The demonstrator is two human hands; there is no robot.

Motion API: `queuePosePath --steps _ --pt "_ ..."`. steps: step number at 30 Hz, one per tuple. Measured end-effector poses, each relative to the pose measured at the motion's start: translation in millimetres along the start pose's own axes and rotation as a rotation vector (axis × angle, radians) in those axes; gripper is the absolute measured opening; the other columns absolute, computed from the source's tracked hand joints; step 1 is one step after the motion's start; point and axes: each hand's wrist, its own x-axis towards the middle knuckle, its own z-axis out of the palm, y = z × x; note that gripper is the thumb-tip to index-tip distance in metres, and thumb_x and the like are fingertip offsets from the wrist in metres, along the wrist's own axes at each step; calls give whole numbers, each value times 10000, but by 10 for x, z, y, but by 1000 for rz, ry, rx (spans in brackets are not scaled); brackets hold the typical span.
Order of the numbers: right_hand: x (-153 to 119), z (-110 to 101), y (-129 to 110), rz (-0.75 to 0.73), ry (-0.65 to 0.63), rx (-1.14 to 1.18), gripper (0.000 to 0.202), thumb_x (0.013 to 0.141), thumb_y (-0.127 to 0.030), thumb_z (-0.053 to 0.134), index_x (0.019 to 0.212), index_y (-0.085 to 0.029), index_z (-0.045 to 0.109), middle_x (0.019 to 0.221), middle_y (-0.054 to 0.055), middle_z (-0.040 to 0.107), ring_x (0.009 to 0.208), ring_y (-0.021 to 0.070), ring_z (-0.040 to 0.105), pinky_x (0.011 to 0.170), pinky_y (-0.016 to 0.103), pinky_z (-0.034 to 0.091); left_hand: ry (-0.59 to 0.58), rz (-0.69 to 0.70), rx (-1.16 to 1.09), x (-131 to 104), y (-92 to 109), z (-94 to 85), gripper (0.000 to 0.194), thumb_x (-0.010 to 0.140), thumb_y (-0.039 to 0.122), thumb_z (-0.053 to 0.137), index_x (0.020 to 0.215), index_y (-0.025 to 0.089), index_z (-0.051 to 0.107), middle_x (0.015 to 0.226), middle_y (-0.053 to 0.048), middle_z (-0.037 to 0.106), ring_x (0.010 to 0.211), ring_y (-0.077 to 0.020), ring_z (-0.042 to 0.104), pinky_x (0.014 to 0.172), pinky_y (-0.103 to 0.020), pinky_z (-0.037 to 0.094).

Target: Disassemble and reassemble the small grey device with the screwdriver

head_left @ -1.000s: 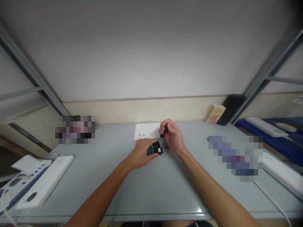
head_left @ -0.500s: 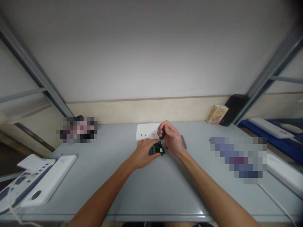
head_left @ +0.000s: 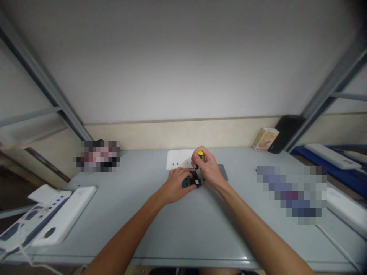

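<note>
A small black device with a green circuit board (head_left: 195, 179) lies on the grey table, its left side covered by my fingers. My left hand (head_left: 176, 185) grips it, thumb along the near edge and fingers over the far one. Above it, my right hand (head_left: 208, 168) is closed around a screwdriver with a black handle and yellow end cap (head_left: 200, 153). The screwdriver's tip is too small to make out against the device. Behind the hands lies a white sheet (head_left: 179, 156) with several tiny dark pieces on it. A flat grey object (head_left: 223, 172) rests partly behind my right wrist.
At the left stands a white case (head_left: 69, 217) beside a white and blue item. A yellow box (head_left: 265, 139) leans near a black case (head_left: 286, 133) at the back right. Blurred items lie on both sides. A white cable (head_left: 336, 246) runs along the right.
My right hand has turned the screwdriver, so its yellow end cap now shows. The whole view has shifted slightly, with the scene a little further right. My left hand keeps its grip.
</note>
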Motion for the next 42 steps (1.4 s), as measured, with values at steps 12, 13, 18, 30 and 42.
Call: queuePosePath --steps 12,13,18,30,42 --pt "23 -18 -44 84 31 240 254 890 -459 701 861 -213 641 848 23 633 738 155 572 725 296 446 -15 2 0 0 -13 -2 236 921 422 706 1039 237 620 1296 -58 659 1236 -263 552 1082 -455 367" --pt "20 -18 -36 74 39 231 258 869 -450 732 856 -221 614 875 23 651 756 159 593 744 302 454 -12 4 -1 -1 -17 -1 236 920 424 708 1037 238 621 1298 -56 658 1237 -262 553 1087 -455 365" --pt "20 5 22 40 66 193 323 867 -464 748 885 -262 497 627 -74 496 562 120 454 582 254 356 0 8 -9 -2 -24 -2 236 903 412 733 1021 240 623 1299 -38 660 1239 -252 557 1083 -437 371" --pt "40 -79 1 84 77 292 256 864 -463 729 873 -222 643 918 31 644 752 153 576 712 291 451 -8 -11 -1 -4 -13 -11 246 911 419 715 1060 239 636 1290 -54 669 1245 -264 565 1087 -448 379" --pt "21 24 15 73 45 297 331 976 -525 551 954 -213 663 716 -5 522 662 147 478 655 285 393 -16 3 -20 -1 -14 -18 246 912 424 723 1045 241 626 1311 -35 661 1248 -247 556 1082 -432 365"
